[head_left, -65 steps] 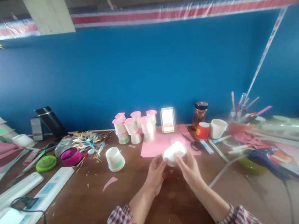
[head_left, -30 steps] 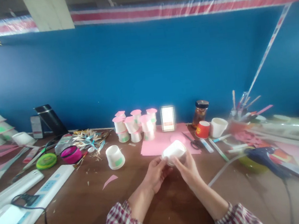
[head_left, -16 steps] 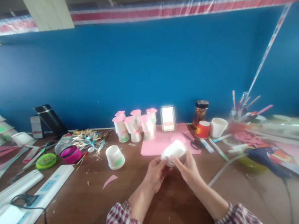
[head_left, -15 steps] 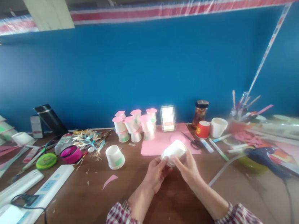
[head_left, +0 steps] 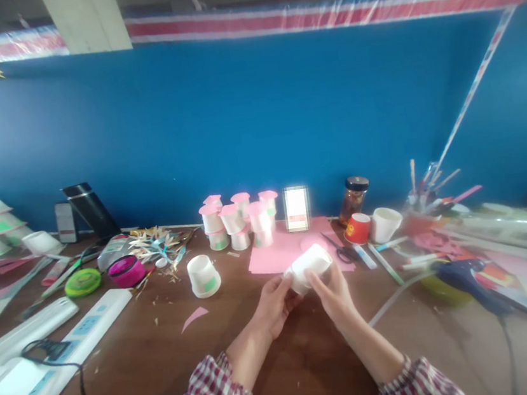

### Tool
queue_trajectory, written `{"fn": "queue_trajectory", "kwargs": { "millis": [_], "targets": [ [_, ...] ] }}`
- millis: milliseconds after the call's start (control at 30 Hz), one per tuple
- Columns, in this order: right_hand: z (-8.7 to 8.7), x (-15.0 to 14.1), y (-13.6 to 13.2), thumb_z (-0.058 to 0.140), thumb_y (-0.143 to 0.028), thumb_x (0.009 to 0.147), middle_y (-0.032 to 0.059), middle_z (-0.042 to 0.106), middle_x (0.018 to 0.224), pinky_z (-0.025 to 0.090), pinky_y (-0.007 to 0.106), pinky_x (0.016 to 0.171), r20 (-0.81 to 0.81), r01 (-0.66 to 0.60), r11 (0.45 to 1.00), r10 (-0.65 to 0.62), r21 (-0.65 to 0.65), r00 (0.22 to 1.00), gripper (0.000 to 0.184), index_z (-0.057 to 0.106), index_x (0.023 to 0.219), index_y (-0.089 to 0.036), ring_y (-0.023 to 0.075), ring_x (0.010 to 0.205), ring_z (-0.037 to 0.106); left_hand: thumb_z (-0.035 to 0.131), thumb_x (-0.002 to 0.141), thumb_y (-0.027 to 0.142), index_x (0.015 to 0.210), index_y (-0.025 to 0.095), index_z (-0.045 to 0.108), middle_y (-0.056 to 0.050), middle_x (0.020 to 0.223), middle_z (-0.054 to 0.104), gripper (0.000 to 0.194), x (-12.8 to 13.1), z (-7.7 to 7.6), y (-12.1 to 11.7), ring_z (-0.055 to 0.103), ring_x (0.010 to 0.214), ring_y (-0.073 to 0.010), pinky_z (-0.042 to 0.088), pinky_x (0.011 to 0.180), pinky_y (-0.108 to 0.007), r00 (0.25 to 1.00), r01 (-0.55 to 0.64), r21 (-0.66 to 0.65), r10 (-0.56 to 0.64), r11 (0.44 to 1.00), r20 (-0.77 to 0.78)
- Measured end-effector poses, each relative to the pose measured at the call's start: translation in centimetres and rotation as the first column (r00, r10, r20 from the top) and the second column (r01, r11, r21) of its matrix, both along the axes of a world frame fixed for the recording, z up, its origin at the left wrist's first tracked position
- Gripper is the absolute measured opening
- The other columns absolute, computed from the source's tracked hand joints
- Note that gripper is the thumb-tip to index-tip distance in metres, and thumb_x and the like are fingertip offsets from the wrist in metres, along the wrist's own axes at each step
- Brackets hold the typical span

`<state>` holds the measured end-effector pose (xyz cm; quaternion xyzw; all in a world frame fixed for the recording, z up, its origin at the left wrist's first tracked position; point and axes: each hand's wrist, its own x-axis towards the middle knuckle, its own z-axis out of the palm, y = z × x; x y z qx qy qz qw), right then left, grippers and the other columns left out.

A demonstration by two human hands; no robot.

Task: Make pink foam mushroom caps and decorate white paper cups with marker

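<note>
Both of my hands hold a white paper cup (head_left: 311,265) on its side above the table. My left hand (head_left: 275,306) closes round its left end, fingers partly hidden behind it. My right hand (head_left: 337,294) grips the right side, thumb lying along the near wall. Whether a second cup is nested in it, I cannot tell. Another white paper cup (head_left: 203,276) with a green patch stands upside down to the left. Beyond my hands lie pink paper sheets (head_left: 268,258), a pink disc (head_left: 314,242) and scissors (head_left: 346,253).
Stacked cups with pink paper tops (head_left: 232,217) stand at the back. A red cup (head_left: 358,229), a white cup (head_left: 386,225) and a dark-lidded jar (head_left: 356,197) are behind right. A blue glue gun (head_left: 470,281) lies right; a power strip (head_left: 81,338) lies left.
The held cup has shifted slightly to the right and up, along with my right hand. My left hand stays almost in place.
</note>
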<state>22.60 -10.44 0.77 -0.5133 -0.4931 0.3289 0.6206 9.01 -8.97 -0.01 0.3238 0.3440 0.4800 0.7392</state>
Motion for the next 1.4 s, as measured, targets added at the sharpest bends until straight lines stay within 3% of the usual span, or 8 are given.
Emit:
{"fn": "queue_trajectory", "kwargs": {
  "millis": [300, 467, 767, 867, 1000, 1067, 1233, 1400],
  "targets": [
    [0.7, 0.6, 0.4, 0.068, -0.042, 0.072, 0.0068, 0.065, 0.089, 0.049, 0.032, 0.067, -0.063, 0.073, 0.997, -0.074, -0.02, 0.995, 0.041, 0.053, 0.1, -0.017, 0.0206, 0.077, 0.062, 0.07, 0.072, 0.039, 0.086, 0.011, 0.065, -0.005, 0.077, 0.063, 0.032, -0.1, 0.0, 0.0, 0.057, 0.067, -0.0094, 0.052, 0.064, -0.021, 1.0, -0.024, -0.001, 0.024, 1.0, -0.006],
    [0.7, 1.3, 0.7, 0.07, -0.044, 0.07, 0.006, 0.064, 0.086, 0.048, 0.033, 0.067, -0.11, 0.209, 0.978, -0.21, -0.018, 0.972, 0.045, 0.053, 0.101, -0.017, 0.0201, 0.075, 0.061, 0.071, 0.072, 0.039, 0.084, 0.01, 0.065, -0.003, 0.071, 0.06, 0.032, -0.2, 0.1, 0.2, 0.056, 0.062, -0.0085, 0.051, 0.061, -0.021, 0.998, -0.064, -0.015, 0.063, 0.998, -0.03],
    [0.4, 2.0, 1.1, 0.07, -0.045, 0.069, 0.0059, 0.062, 0.091, 0.045, 0.033, 0.072, -0.178, 0.29, 0.957, -0.284, 0.007, 0.942, 0.046, 0.053, 0.101, -0.017, 0.0195, 0.08, 0.058, 0.062, 0.076, 0.044, 0.096, 0.013, 0.062, -0.004, 0.081, 0.061, 0.036, -0.9, 0.0, 1.0, 0.055, 0.06, -0.0101, 0.049, 0.059, -0.024, 0.932, -0.176, 0.147, 0.213, 0.973, -0.295],
    [0.4, 2.0, 1.1, 0.071, -0.047, 0.067, 0.0062, 0.063, 0.089, 0.045, 0.032, 0.07, -0.167, 0.279, 0.96, -0.274, 0.002, 0.947, 0.046, 0.053, 0.098, -0.017, 0.0194, 0.079, 0.058, 0.053, 0.081, 0.048, 0.091, 0.013, 0.064, -0.004, 0.075, 0.062, 0.038, -1.7, -0.4, 1.6, 0.056, 0.06, -0.0125, 0.047, 0.058, -0.024, 0.864, -0.19, 0.33, 0.317, 0.925, -0.391],
    [0.6, 1.7, 0.9, 0.069, -0.047, 0.069, 0.0065, 0.062, 0.09, 0.046, 0.032, 0.069, -0.134, 0.266, 0.964, -0.266, -0.015, 0.955, 0.046, 0.052, 0.099, -0.017, 0.019, 0.077, 0.058, 0.046, 0.084, 0.048, 0.081, 0.014, 0.065, -0.002, 0.064, 0.06, 0.039, -3.1, -0.5, 3.0, 0.057, 0.061, -0.0145, 0.045, 0.061, -0.025, 0.707, -0.205, 0.543, 0.507, 0.814, -0.494],
    [0.7, 1.5, 0.8, 0.069, -0.047, 0.069, 0.0067, 0.062, 0.09, 0.046, 0.033, 0.07, -0.126, 0.254, 0.967, -0.254, -0.018, 0.959, 0.046, 0.052, 0.099, -0.017, 0.0195, 0.078, 0.058, 0.045, 0.085, 0.047, 0.084, 0.013, 0.065, -0.003, 0.064, 0.062, 0.04, -3.8, -0.5, 3.8, 0.057, 0.06, -0.0157, 0.045, 0.059, -0.025, 0.625, -0.245, 0.551, 0.564, 0.798, -0.539],
    [0.7, 1.4, 0.8, 0.069, -0.047, 0.068, 0.0078, 0.063, 0.091, 0.047, 0.035, 0.071, -0.128, 0.236, 0.971, -0.239, -0.039, 0.962, 0.047, 0.051, 0.099, -0.017, 0.0212, 0.08, 0.059, 0.047, 0.086, 0.036, 0.121, 0.01, 0.052, -0.01, 0.084, 0.069, 0.044, -5.3, -0.6, 5.6, 0.062, 0.06, -0.0156, 0.047, 0.059, -0.027, 0.487, -0.338, 0.471, 0.579, 0.815, -0.653],
    [0.6, 1.2, 0.7, 0.07, -0.046, 0.069, 0.008, 0.064, 0.093, 0.047, 0.035, 0.073, -0.134, 0.203, 0.979, -0.206, -0.034, 0.969, 0.046, 0.051, 0.1, -0.017, 0.0216, 0.083, 0.06, 0.049, 0.083, 0.031, 0.104, 0.015, 0.061, -0.009, 0.081, 0.069, 0.029, -6.2, -0.7, 5.6, 0.064, 0.06, -0.0191, 0.048, 0.066, -0.031, 0.377, -0.273, 0.497, 0.567, 0.823, -0.732]
  ]
}}
